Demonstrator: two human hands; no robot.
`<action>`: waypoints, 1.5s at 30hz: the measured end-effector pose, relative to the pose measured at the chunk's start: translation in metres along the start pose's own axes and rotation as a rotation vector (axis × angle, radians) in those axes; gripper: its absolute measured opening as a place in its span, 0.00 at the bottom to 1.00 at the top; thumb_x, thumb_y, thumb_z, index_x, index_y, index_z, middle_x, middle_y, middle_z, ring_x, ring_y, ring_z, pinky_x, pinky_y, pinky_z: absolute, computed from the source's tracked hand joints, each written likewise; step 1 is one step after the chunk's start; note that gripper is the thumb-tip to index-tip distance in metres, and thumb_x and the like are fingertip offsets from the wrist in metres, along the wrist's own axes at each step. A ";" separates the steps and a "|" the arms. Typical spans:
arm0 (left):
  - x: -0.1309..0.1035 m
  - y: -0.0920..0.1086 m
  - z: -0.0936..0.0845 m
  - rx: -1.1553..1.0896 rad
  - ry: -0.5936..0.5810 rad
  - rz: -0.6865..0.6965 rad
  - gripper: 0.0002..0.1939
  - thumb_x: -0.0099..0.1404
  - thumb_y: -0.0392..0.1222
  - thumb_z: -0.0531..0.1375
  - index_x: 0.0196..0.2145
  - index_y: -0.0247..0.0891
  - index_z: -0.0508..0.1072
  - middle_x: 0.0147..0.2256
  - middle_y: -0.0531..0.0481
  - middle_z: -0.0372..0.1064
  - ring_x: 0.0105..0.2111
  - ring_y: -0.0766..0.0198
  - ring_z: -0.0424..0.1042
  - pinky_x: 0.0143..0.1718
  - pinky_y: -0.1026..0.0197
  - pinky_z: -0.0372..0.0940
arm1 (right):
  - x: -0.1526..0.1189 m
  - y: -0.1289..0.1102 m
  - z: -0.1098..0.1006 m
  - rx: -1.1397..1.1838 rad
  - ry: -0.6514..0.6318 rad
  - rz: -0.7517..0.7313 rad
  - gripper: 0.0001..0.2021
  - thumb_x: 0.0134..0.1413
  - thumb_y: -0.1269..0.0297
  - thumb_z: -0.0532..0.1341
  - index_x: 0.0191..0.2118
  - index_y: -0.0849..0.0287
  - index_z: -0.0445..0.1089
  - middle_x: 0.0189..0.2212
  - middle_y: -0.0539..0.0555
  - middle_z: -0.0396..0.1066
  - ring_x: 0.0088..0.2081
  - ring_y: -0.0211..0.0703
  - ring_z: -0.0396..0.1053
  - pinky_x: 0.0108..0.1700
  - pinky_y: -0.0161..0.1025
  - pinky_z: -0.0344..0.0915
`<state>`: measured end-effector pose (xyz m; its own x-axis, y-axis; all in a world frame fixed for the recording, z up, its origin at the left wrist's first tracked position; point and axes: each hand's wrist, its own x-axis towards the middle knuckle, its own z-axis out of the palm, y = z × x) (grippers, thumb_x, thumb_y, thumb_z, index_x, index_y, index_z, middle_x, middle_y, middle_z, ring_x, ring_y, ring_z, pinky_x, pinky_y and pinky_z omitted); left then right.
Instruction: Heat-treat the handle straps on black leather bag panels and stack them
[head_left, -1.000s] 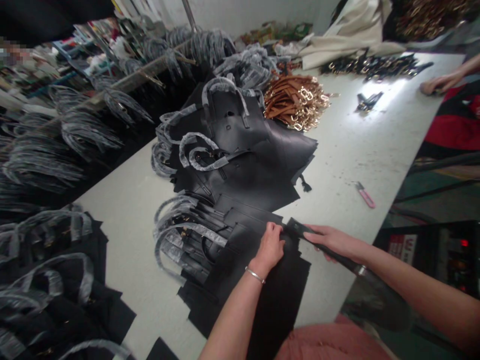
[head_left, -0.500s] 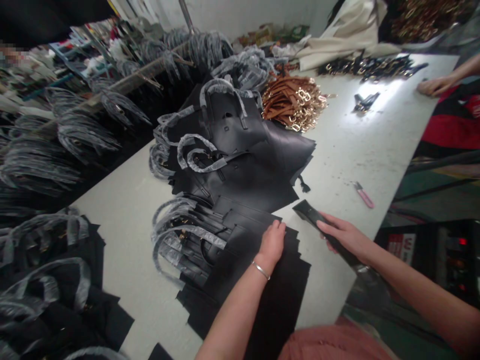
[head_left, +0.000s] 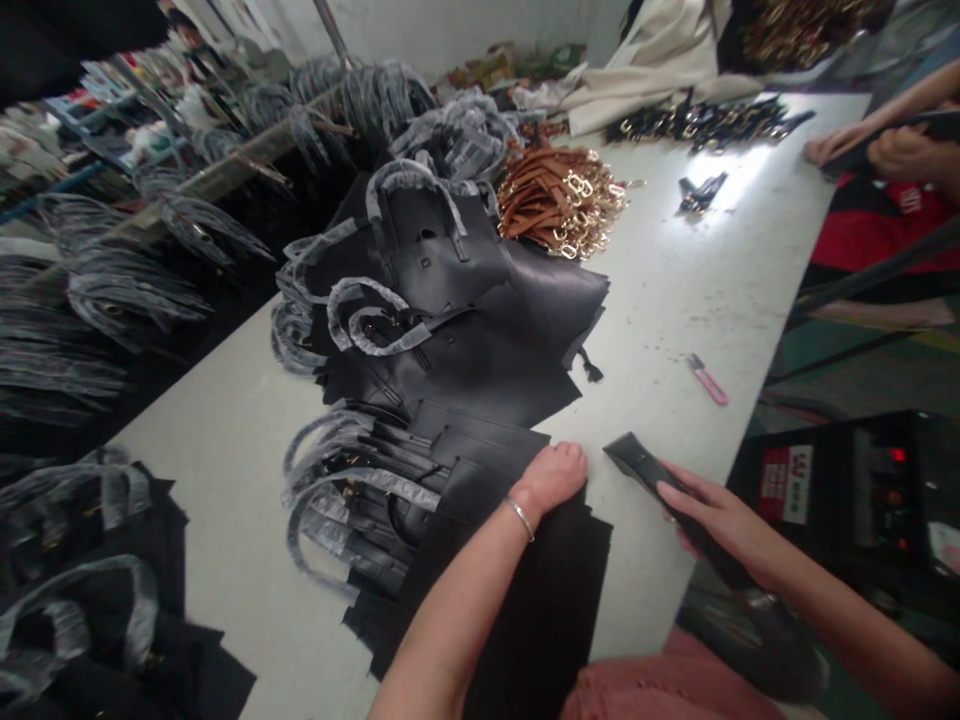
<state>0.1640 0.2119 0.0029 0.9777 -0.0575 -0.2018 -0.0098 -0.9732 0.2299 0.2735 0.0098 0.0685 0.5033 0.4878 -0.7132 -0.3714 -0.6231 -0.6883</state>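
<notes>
At the right edge of a stack of black leather bag panels (head_left: 517,580), my left hand (head_left: 556,472) has its fingers curled over and closed on a panel's edge; the fingertips are hidden. A silver bangle circles that wrist. My right hand (head_left: 701,505) wraps round a black hand tool with a flat, flared tip (head_left: 634,462), which points toward my left hand without touching the panels. Plastic-wrapped handles (head_left: 390,487) lie on the stack's left side.
More black bag panels (head_left: 517,350) are piled behind, beside brown straps with gold clasps (head_left: 559,200). A pink-handled cutter (head_left: 707,380) lies on the white table (head_left: 637,370). At far right, a co-worker's hands (head_left: 900,150) hold a dark object. A black box with red displays (head_left: 832,510) stands below.
My left hand has shifted right along the panels' edge, fingers now curled down. My right hand has brought the tool slightly lower. The view has turned a little to the right.
</notes>
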 end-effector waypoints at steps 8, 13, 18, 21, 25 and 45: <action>0.011 -0.003 0.010 -0.086 0.089 -0.341 0.11 0.69 0.29 0.45 0.42 0.32 0.66 0.38 0.42 0.67 0.37 0.58 0.70 0.34 0.60 0.64 | 0.001 -0.004 0.011 -0.083 -0.045 -0.048 0.35 0.54 0.52 0.60 0.65 0.56 0.54 0.22 0.44 0.61 0.19 0.36 0.61 0.20 0.34 0.57; -0.011 -0.005 0.003 -0.167 0.186 -0.472 0.11 0.73 0.36 0.44 0.45 0.37 0.64 0.38 0.47 0.68 0.38 0.62 0.69 0.40 0.60 0.62 | -0.001 -0.014 0.009 -0.115 -0.120 -0.003 0.35 0.54 0.52 0.60 0.65 0.58 0.53 0.19 0.43 0.61 0.18 0.35 0.59 0.20 0.33 0.56; -0.047 0.001 0.003 -0.176 0.278 -0.399 0.14 0.64 0.47 0.61 0.45 0.41 0.66 0.45 0.48 0.65 0.45 0.56 0.64 0.45 0.55 0.60 | 0.007 -0.017 0.005 -0.173 -0.273 0.028 0.33 0.54 0.48 0.60 0.63 0.55 0.58 0.22 0.45 0.63 0.17 0.32 0.59 0.17 0.30 0.55; -0.053 0.005 0.011 -0.203 0.315 -0.400 0.15 0.62 0.44 0.63 0.45 0.41 0.66 0.48 0.48 0.64 0.48 0.57 0.63 0.46 0.54 0.60 | 0.014 -0.021 0.010 -0.193 -0.339 0.043 0.31 0.55 0.48 0.59 0.62 0.53 0.59 0.22 0.45 0.62 0.16 0.30 0.58 0.16 0.28 0.55; -0.050 0.007 0.020 -0.234 0.371 -0.405 0.13 0.63 0.42 0.63 0.43 0.41 0.66 0.49 0.48 0.63 0.49 0.57 0.62 0.48 0.53 0.60 | 0.022 -0.035 0.024 -0.215 -0.360 0.029 0.28 0.58 0.49 0.57 0.61 0.54 0.60 0.23 0.46 0.63 0.14 0.29 0.59 0.14 0.27 0.56; -0.053 0.011 0.032 -0.214 0.483 -0.488 0.19 0.60 0.49 0.64 0.42 0.36 0.66 0.43 0.45 0.63 0.44 0.55 0.63 0.46 0.52 0.62 | 0.058 -0.079 0.069 -0.297 -0.442 0.002 0.21 0.61 0.49 0.53 0.52 0.58 0.65 0.21 0.47 0.66 0.12 0.31 0.61 0.12 0.28 0.57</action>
<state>0.1051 0.1973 -0.0139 0.8441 0.5261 0.1033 0.4449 -0.7948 0.4128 0.2781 0.1296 0.0726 0.1021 0.6574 -0.7466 -0.1031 -0.7395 -0.6652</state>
